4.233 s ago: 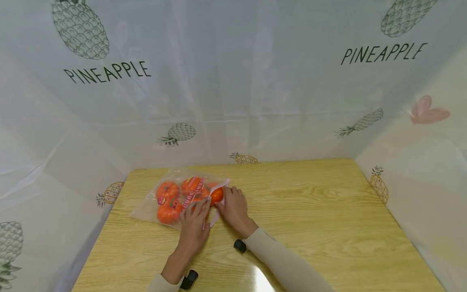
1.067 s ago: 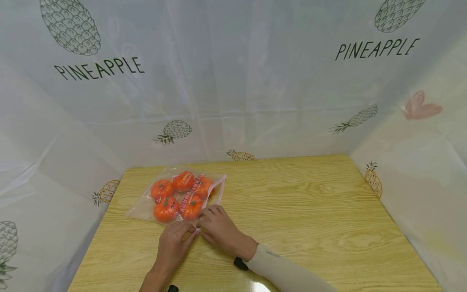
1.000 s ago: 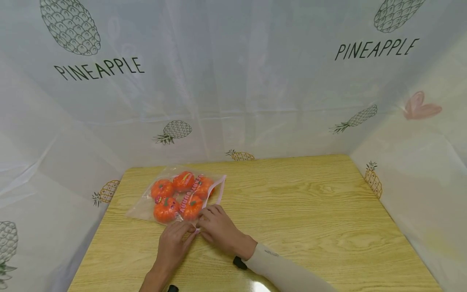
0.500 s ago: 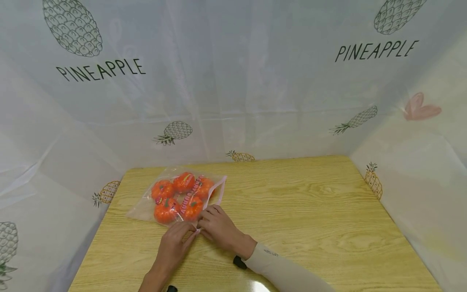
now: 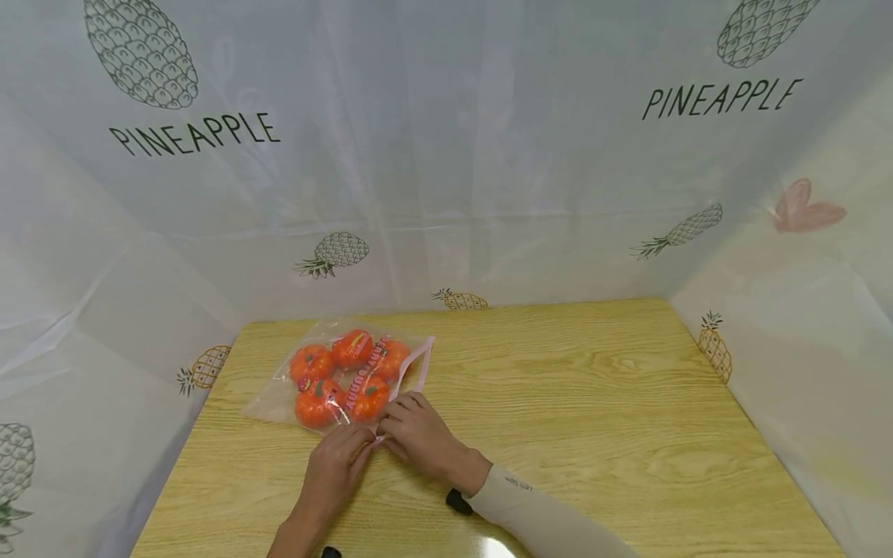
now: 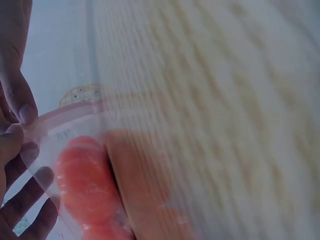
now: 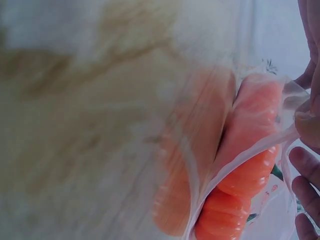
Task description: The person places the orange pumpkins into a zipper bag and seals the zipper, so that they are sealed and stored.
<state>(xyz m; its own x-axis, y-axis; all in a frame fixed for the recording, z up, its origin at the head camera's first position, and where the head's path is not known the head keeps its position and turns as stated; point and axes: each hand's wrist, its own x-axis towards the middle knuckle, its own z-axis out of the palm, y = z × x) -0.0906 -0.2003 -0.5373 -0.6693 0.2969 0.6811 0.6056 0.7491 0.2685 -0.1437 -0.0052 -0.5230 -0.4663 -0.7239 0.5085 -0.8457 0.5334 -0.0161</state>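
A clear plastic bag (image 5: 275, 403) with a pink-edged mouth (image 5: 425, 366) lies flat at the left of the table. Inside it are several small orange pumpkins (image 5: 317, 407) with green stems. At the mouth's near corner, my left hand (image 5: 331, 469) pinches the pink edge (image 6: 70, 112) between thumb and finger. Right beside it, my right hand (image 5: 422, 442) pinches the same edge, thumb and fingertip meeting on it in the right wrist view. Farther along, the two pink lips (image 7: 245, 155) stand apart. Pumpkins (image 6: 85, 180) show through the plastic close to the left fingers.
The wood-grain table (image 5: 593, 403) stretches to the right of the bag. White curtains (image 5: 446, 155) printed with pineapples enclose its back and sides. A black wrist device (image 5: 458, 502) sits at the right wrist.
Since the earliest frame, a pumpkin at the mouth has gone inside the bag, and both hands have moved toward me to the near corner. Over the last second the hands barely move.
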